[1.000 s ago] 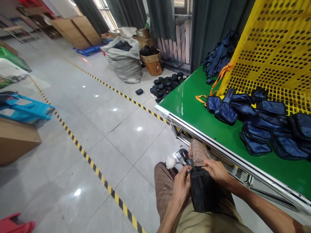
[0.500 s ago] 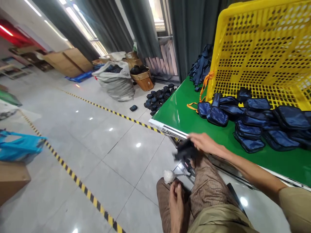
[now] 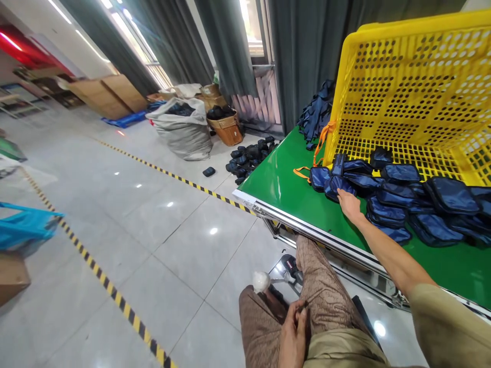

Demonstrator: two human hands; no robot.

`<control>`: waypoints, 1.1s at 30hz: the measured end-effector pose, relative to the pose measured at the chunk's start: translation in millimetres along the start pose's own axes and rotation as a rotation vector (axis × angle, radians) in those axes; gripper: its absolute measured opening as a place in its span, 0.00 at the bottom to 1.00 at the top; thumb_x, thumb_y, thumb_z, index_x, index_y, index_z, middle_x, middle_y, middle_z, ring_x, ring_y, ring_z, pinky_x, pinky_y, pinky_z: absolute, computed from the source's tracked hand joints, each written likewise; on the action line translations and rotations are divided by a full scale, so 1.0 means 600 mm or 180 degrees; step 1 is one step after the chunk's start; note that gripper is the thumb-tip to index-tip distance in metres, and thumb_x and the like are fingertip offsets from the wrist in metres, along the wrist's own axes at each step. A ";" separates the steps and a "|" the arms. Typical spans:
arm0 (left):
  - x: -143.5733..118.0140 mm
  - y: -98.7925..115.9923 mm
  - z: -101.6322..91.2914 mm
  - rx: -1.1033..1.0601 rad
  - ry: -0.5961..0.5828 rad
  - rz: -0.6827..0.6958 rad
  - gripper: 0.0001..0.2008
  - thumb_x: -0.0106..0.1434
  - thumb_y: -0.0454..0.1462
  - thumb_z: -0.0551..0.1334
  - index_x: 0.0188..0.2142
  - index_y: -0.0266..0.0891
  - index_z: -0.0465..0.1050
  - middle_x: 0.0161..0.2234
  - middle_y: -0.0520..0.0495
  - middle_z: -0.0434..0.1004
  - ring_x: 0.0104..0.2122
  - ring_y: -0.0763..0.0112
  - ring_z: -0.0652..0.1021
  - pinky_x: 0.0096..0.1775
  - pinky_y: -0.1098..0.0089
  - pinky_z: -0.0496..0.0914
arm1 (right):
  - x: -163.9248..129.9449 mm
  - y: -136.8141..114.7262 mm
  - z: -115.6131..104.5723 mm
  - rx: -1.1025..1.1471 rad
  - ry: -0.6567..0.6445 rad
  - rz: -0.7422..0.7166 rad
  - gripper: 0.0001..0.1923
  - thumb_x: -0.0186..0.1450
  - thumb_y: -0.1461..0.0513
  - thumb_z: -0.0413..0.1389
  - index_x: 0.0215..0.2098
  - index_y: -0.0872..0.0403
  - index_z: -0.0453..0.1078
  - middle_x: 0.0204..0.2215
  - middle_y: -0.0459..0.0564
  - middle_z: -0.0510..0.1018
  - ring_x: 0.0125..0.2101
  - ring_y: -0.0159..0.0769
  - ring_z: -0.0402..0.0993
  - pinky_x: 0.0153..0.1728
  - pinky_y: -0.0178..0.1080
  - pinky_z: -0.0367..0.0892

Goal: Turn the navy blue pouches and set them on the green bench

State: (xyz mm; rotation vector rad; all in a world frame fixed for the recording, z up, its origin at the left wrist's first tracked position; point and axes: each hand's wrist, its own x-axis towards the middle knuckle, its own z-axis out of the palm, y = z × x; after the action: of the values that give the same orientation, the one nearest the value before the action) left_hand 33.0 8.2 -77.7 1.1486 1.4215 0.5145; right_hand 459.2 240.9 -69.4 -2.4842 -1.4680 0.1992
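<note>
Touching a rounded navy fabric pouch (image 3: 333,188) with right hand (image 3: 350,205). Holding left hand (image 3: 294,326) half-curled, low; cannot tell whether pinching with either.

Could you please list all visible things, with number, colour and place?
Table: one, green, right
Basket: one, yellow, on table
Pouches: many, navy, by basket
Cloth heap: one, navy, table's far end
Small cases: many, dark, beside table
Sack: one, grey, near curtains
Curtains: several, grey, back
Tub: one, brown, beside sack
Boxes: several, brown, back and left
Floor tape: two lines, yellow and black, left
Plastic item: one, blue, left edge
Round item: one, white, near legs
Legs: two, brown trousers, lower middle
Left hand: one, bare, lower middle
Right hand: one, bare, touching pouch
</note>
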 end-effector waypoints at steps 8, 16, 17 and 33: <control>0.011 0.070 0.016 -0.0180 -0.0153 0.0315 0.26 0.70 0.56 0.70 0.60 0.47 0.82 0.40 0.45 0.85 0.42 0.53 0.82 0.54 0.56 0.74 | -0.146 -0.031 -0.078 0.1344 0.0159 -0.0001 0.25 0.79 0.47 0.52 0.28 0.49 0.69 0.22 0.51 0.80 0.27 0.42 0.77 0.34 0.39 0.65; 0.023 0.153 0.050 -0.0151 -0.0301 0.1181 0.15 0.71 0.48 0.74 0.52 0.46 0.82 0.48 0.41 0.83 0.50 0.52 0.78 0.59 0.57 0.68 | -0.311 -0.107 -0.075 0.2716 -0.1455 0.0472 0.22 0.68 0.49 0.58 0.20 0.47 0.62 0.14 0.43 0.67 0.19 0.36 0.63 0.26 0.39 0.59; 0.024 0.149 0.055 -0.0075 -0.0392 0.1213 0.12 0.73 0.49 0.72 0.47 0.46 0.81 0.43 0.44 0.82 0.45 0.55 0.77 0.55 0.60 0.69 | -0.320 -0.114 -0.069 0.2805 -0.1602 0.0524 0.23 0.68 0.48 0.58 0.20 0.47 0.62 0.15 0.43 0.67 0.19 0.36 0.63 0.26 0.39 0.59; 0.021 0.124 0.051 -0.0914 -0.0306 0.0445 0.19 0.76 0.54 0.64 0.40 0.42 0.74 0.35 0.51 0.73 0.36 0.66 0.69 0.41 0.68 0.65 | -0.470 -0.141 -0.040 0.1379 -0.1183 -0.1484 0.17 0.82 0.54 0.44 0.35 0.47 0.62 0.32 0.50 0.76 0.35 0.42 0.73 0.40 0.42 0.62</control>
State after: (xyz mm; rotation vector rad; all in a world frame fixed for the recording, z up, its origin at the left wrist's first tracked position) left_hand 88.7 40.9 -28.2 1.0295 1.1472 0.7273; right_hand 257.6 29.9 -24.9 -1.7739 -1.8583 0.8209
